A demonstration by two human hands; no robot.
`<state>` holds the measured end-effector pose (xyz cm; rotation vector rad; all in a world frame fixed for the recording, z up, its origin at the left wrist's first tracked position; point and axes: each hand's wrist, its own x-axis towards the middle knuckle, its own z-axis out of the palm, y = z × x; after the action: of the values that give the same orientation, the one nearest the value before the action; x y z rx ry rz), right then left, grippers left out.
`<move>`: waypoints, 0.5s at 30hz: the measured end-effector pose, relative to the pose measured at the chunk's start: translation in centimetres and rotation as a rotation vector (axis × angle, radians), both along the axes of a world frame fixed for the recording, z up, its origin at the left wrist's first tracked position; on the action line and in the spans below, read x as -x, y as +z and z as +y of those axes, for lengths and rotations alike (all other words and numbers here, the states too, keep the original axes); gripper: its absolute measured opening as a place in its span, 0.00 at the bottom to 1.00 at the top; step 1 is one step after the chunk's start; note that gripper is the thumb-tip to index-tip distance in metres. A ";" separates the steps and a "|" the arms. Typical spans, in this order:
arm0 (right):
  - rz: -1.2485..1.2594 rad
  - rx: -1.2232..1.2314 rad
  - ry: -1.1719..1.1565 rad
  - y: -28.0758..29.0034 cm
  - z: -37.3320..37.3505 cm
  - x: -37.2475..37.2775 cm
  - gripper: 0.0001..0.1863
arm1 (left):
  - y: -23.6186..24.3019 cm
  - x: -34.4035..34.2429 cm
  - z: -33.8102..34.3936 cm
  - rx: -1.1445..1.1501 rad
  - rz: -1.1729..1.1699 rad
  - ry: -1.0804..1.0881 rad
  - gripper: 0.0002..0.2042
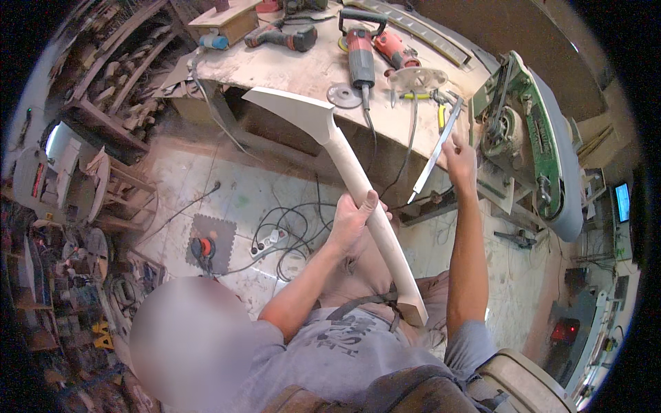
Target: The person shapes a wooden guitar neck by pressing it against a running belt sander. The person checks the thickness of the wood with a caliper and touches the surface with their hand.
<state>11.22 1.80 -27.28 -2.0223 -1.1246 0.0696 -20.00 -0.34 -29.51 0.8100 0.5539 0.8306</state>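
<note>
My left hand (356, 219) is wrapped round the middle of a long, pale, axe-shaped wooden piece (344, 162). Its broad flat head points away, over the workbench's front edge. The curved shaft runs back to a flared foot by my lap. To the right, my right hand (460, 162) has its fingers bent around a long, narrow silver metal tool (434, 158), whose lower end sticks out past the bench edge. Its exact kind does not show. Close to its upper end lie yellow-handled pliers (441, 118) and other small hand tools.
On the workbench (303, 76) lie a cordless drill (281, 36), a red and black power tool (361, 55), a red grinder (396, 49) and a grey disc (344, 96). A green belt machine (540, 141) stands right. Cables (292, 224) and an orange sander (202, 246) lie on the floor.
</note>
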 end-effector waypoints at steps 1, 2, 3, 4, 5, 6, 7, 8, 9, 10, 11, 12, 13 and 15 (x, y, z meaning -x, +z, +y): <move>-0.172 -0.095 0.062 -0.2 -1.0 0.6 0.23 | 1.0 0.0 0.1 -0.021 0.032 0.027 0.29; -0.084 -0.094 0.132 1.4 -2.1 3.1 0.22 | 2.1 0.0 0.2 -0.042 0.065 0.062 0.30; 0.003 -0.092 0.204 4.2 -3.3 6.7 0.20 | 3.0 0.1 0.4 -0.064 0.098 0.098 0.31; 0.031 -0.064 0.313 7.6 -5.0 9.3 0.19 | 4.1 -0.1 0.5 -0.092 0.081 0.102 0.31; 0.062 -0.036 0.419 10.6 -6.7 11.4 0.17 | 4.9 -0.4 0.5 -0.121 0.067 0.103 0.31; 0.084 -0.057 0.440 12.8 -8.0 12.9 0.17 | 5.7 -0.8 0.5 -0.149 0.055 0.105 0.31; 0.105 -0.081 0.464 14.7 -9.2 14.1 0.16 | 6.6 -1.0 0.3 -0.173 0.054 0.111 0.31; 0.116 -0.103 0.472 16.8 -10.6 14.7 0.16 | 7.9 -1.7 -0.1 -0.198 0.042 0.100 0.31; 0.022 -0.147 0.476 18.4 -11.8 14.9 0.16 | 9.0 -2.4 -0.5 -0.226 0.030 0.092 0.31; -0.074 -0.187 0.477 19.8 -13.0 14.9 0.17 | 10.2 -3.0 -0.8 -0.260 0.039 0.076 0.31; -0.179 -0.225 0.478 21.5 -14.3 14.7 0.17 | 11.6 -3.5 -1.1 -0.297 0.041 0.064 0.30; -0.309 -0.291 0.482 23.5 -15.7 14.0 0.19 | 12.8 -4.5 -1.5 -0.333 0.039 0.041 0.30; -0.495 -0.421 0.404 25.4 -16.7 13.6 0.25 | 13.8 -5.6 -2.1 -0.350 0.032 0.048 0.27; -0.796 -0.422 0.343 29.1 -18.5 11.8 0.29 | 16.1 -7.0 -2.8 -0.457 0.071 -0.021 0.27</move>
<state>-0.58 -16.74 1.82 -1.4668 -1.7808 -0.7950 -13.01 -3.14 -13.39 1.2644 0.4210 0.9256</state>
